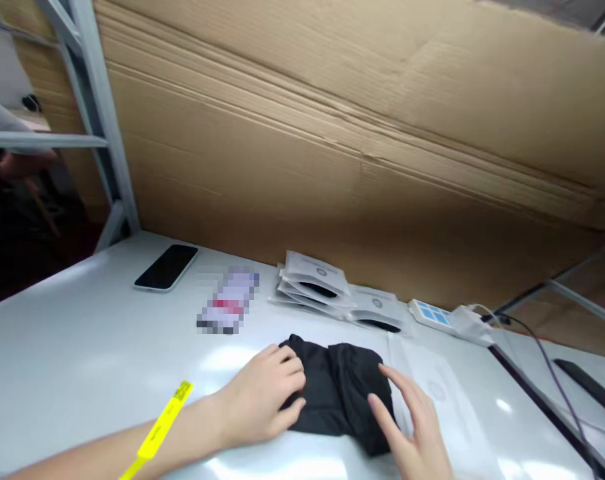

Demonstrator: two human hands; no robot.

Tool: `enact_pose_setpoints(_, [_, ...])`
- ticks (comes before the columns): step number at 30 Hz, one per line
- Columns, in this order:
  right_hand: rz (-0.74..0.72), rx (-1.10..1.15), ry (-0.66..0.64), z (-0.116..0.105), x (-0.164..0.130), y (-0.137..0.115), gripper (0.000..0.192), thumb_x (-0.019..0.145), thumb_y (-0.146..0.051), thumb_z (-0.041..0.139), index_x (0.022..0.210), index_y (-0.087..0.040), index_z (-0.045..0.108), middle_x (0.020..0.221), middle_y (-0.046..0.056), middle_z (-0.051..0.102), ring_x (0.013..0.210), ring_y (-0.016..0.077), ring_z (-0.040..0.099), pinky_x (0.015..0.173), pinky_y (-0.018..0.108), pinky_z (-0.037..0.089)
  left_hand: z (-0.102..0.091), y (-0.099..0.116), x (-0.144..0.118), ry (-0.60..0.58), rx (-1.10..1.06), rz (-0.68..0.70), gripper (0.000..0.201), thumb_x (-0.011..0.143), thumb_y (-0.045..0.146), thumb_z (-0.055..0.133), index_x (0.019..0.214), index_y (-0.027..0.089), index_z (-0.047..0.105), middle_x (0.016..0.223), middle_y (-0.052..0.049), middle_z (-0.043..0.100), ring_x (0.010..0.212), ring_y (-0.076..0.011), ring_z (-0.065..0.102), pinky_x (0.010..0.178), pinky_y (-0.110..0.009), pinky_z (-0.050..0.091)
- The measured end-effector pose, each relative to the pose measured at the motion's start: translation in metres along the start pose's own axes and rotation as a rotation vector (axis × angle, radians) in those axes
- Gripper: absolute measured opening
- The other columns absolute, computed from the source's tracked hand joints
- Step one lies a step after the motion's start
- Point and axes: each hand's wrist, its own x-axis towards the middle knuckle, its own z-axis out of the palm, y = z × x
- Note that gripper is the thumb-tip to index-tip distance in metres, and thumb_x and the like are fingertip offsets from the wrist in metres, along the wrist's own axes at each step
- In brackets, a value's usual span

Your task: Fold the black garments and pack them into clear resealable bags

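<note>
A folded black cloth (327,387) lies on the white tabletop, with a fold down its right part. My left hand (269,393) is at the cloth's left edge, fingers curled and closed on the fabric; a yellow tag band circles that wrist. At the right edge is my right hand (415,427), its thumb and forefinger apart over the fabric; the other fingers are partly cut off by the frame. A flat translucent bag (442,393) rests beside the cloth, partly behind my right hand.
Behind the cloth sit stacked frosted pouches (315,273). Left of them lie a dark-screened phone (167,267) and a pixelated object (229,300). A power strip (435,316) with cables is at right. Cardboard (332,133) walls the back; a grey metal post (102,100) rises at left.
</note>
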Motion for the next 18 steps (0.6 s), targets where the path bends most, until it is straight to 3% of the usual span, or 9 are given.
enact_pose_setpoints(5, [-0.276,-0.072,-0.146,0.034,-0.022,-0.022,0.051,0.075,-0.039,0.072,0.125,-0.031,0.064,0.124,0.007,0.067,0.113,0.0328,0.063,0.092,0.048,0.052,-0.016,-0.002,-0.023,-0.017,0.051,-0.052,0.007,0.086,0.017,0.053,0.081,0.021,0.056,0.093,-0.002,0.065,0.091,-0.0215,0.056,0.083,-0.035,0.043])
enact_pose_setpoints(8, [-0.339,-0.021,-0.173,0.044,-0.023,-0.036,0.046,0.077,-0.024,0.066,0.122,-0.032,0.066,0.118,0.005,0.070,0.107,0.0284,0.067,0.086,0.040,0.056,-0.026,-0.005,-0.041,-0.001,0.079,-0.073,0.012,0.086,0.013,0.049,0.083,0.021,0.058,0.097,-0.002,0.066,0.096,-0.0217,0.057,0.086,-0.033,0.044])
enact_pose_setpoints(12, [-0.214,0.137,-0.094,0.030,-0.012,-0.033,0.038,0.084,-0.018,0.050,0.117,-0.027,0.067,0.111,0.004,0.071,0.101,0.0215,0.068,0.086,0.031,0.056,-0.036,-0.015,-0.064,0.045,0.123,-0.062,0.018,0.087,0.011,0.045,0.086,0.023,0.059,0.099,-0.001,0.068,0.099,-0.0208,0.059,0.090,-0.032,0.046])
enact_pose_setpoints(16, [0.055,0.088,0.092,0.000,-0.003,0.000,0.040,0.085,-0.032,0.049,0.122,-0.026,0.063,0.108,0.005,0.070,0.079,0.0202,0.065,0.069,0.031,0.056,-0.038,-0.033,-0.083,0.090,0.153,-0.062,0.020,0.087,0.012,0.042,0.088,0.023,0.058,0.100,-0.002,0.068,0.097,-0.0199,0.061,0.087,-0.030,0.049])
enact_pose_setpoints(18, [0.153,0.043,0.171,-0.014,-0.001,0.016,0.044,0.087,-0.041,0.049,0.126,-0.024,0.059,0.110,0.007,0.068,0.076,0.0203,0.062,0.069,0.033,0.056,-0.033,-0.042,-0.091,0.141,0.169,-0.080,0.019,0.087,0.013,0.043,0.086,0.023,0.059,0.101,-0.003,0.068,0.097,-0.0199,0.061,0.087,-0.030,0.050])
